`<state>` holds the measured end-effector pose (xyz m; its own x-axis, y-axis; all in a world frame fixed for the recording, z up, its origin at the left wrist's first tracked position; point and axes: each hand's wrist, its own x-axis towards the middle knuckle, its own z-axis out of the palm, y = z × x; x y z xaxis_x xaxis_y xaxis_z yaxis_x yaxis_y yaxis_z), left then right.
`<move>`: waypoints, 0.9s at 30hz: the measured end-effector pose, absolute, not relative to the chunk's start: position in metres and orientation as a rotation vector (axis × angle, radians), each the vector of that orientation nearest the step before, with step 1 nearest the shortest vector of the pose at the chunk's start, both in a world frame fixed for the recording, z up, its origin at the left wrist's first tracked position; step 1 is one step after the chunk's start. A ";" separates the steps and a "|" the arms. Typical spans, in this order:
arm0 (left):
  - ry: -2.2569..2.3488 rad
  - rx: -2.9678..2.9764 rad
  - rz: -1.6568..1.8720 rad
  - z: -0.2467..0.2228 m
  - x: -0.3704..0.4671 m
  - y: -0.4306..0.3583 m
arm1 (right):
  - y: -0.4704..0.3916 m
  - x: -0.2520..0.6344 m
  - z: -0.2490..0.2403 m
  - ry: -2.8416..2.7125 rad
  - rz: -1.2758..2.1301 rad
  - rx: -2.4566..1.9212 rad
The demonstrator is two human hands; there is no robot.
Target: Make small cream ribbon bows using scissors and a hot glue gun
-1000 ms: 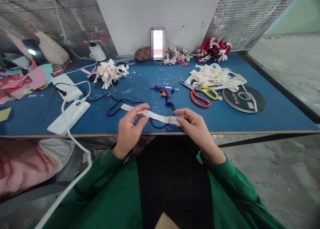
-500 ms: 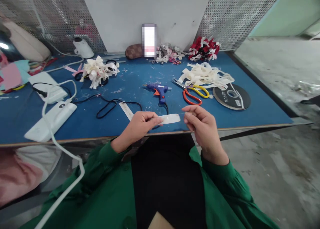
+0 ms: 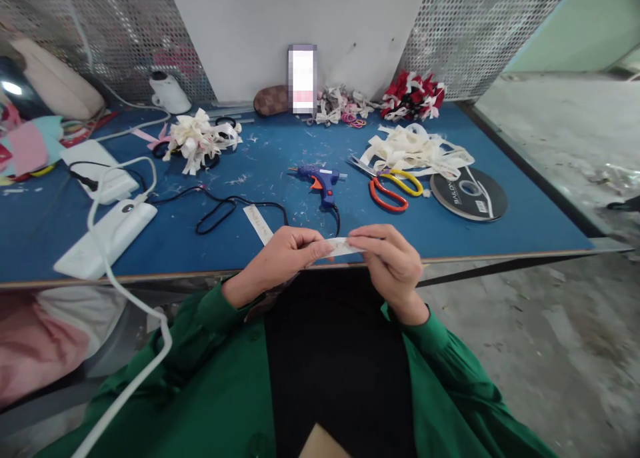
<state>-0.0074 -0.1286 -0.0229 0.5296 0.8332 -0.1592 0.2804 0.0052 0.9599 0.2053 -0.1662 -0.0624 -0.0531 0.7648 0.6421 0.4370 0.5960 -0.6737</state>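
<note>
A short piece of white ribbon [image 3: 340, 247] is stretched between my two hands, just above the table's front edge. My left hand [image 3: 294, 250] pinches its left end between thumb and fingers. The right end is gripped by my right hand [image 3: 389, 258], whose fingers cover that part. Beyond them lies a blue hot glue gun [image 3: 326, 181] with an orange trigger, its nozzle pointing left. Scissors [image 3: 390, 190] with one red and one yellow handle rest to its right. Near my left hand, a flat strip with markings [image 3: 259, 225] lies on the table.
Cream ribbon [image 3: 413, 150] is heaped at the right beside a black spool [image 3: 469, 193]. Finished-looking bows [image 3: 196, 141] sit at the left, red ones [image 3: 413, 97] at the back. A phone [image 3: 303, 78] stands against the board. White power strips [image 3: 106, 239] and cables occupy the left side.
My right hand has moved left and taken hold of the ribbon's right end. The thin thread seen earlier between ribbon and right hand is no longer visible. The view has shifted slightly.
</note>
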 end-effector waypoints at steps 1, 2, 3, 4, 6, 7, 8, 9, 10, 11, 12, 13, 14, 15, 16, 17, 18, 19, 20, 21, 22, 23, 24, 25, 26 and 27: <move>0.985 1.557 0.569 -0.022 -0.009 -0.128 | -0.166 0.207 -0.060 -1.630 0.371 -1.037; 0.991 1.567 0.574 -0.020 -0.011 -0.127 | -0.166 0.209 -0.058 -1.572 0.395 -1.075; 1.008 1.586 0.580 -0.019 -0.014 -0.126 | -0.165 0.213 -0.055 -1.504 0.424 -1.114; 1.036 1.616 0.588 -0.018 -0.019 -0.124 | -0.164 0.218 -0.053 -1.420 0.451 -1.155; 1.130 1.691 0.585 -0.016 -0.032 -0.119 | -0.160 0.230 -0.049 -1.220 0.481 -1.237; 1.163 1.719 0.597 -0.016 -0.039 -0.116 | -0.158 0.236 -0.049 -1.132 0.489 -1.268; 1.176 1.753 0.609 -0.016 -0.048 -0.113 | -0.156 0.243 -0.049 -1.069 0.497 -1.296; 1.200 1.778 0.591 -0.017 -0.056 -0.110 | -0.154 0.249 -0.050 -1.025 0.502 -1.316; 1.225 1.800 0.546 -0.017 -0.063 -0.108 | -0.153 0.254 -0.051 -0.999 0.508 -1.334; 1.248 1.811 0.497 -0.018 -0.070 -0.106 | -0.152 0.258 -0.052 -0.984 0.513 -1.347; 1.264 1.817 0.438 -0.018 -0.076 -0.104 | -0.151 0.261 -0.054 -0.977 0.516 -1.355; 1.276 1.823 0.390 -0.019 -0.081 -0.103 | -0.150 0.263 -0.055 -0.978 0.521 -1.364; 1.277 1.831 0.350 -0.019 -0.085 -0.103 | -0.150 0.264 -0.057 -0.985 0.528 -1.373; 1.277 1.850 0.321 -0.020 -0.088 -0.103 | -0.149 0.264 -0.058 -0.996 0.539 -1.383; 1.281 1.876 0.312 -0.020 -0.090 -0.103 | -0.149 0.264 -0.059 -1.005 0.553 -1.393; 1.292 1.904 0.322 -0.021 -0.092 -0.103 | -0.148 0.263 -0.060 -1.013 0.568 -1.402; 1.313 1.926 0.347 -0.022 -0.094 -0.104 | -0.148 0.263 -0.060 -1.017 0.581 -1.410; 1.339 1.930 0.383 -0.024 -0.095 -0.104 | -0.148 0.263 -0.060 -1.017 0.589 -1.415; 1.367 1.903 0.430 -0.025 -0.096 -0.105 | -0.147 0.263 -0.060 -1.014 0.591 -1.419; 1.387 1.843 0.483 -0.026 -0.098 -0.106 | -0.147 0.263 -0.060 -1.008 0.590 -1.425; 1.393 1.757 0.536 -0.027 -0.099 -0.106 | -0.147 0.264 -0.060 -0.999 0.586 -1.431; 1.384 1.656 0.597 -0.028 -0.101 -0.107 | -0.147 0.265 -0.060 -0.989 0.583 -1.435; 1.364 1.550 0.665 -0.029 -0.102 -0.107 | -0.147 0.266 -0.060 -0.980 0.582 -1.435; 1.340 1.448 0.734 -0.030 -0.103 -0.108 | -0.147 0.266 -0.061 -0.971 0.585 -1.431; 1.314 1.353 0.795 -0.031 -0.104 -0.108 | -0.147 0.267 -0.062 -0.964 0.591 -1.421; 1.287 1.265 0.849 -0.032 -0.105 -0.109 | -0.147 0.267 -0.063 -0.958 0.600 -1.409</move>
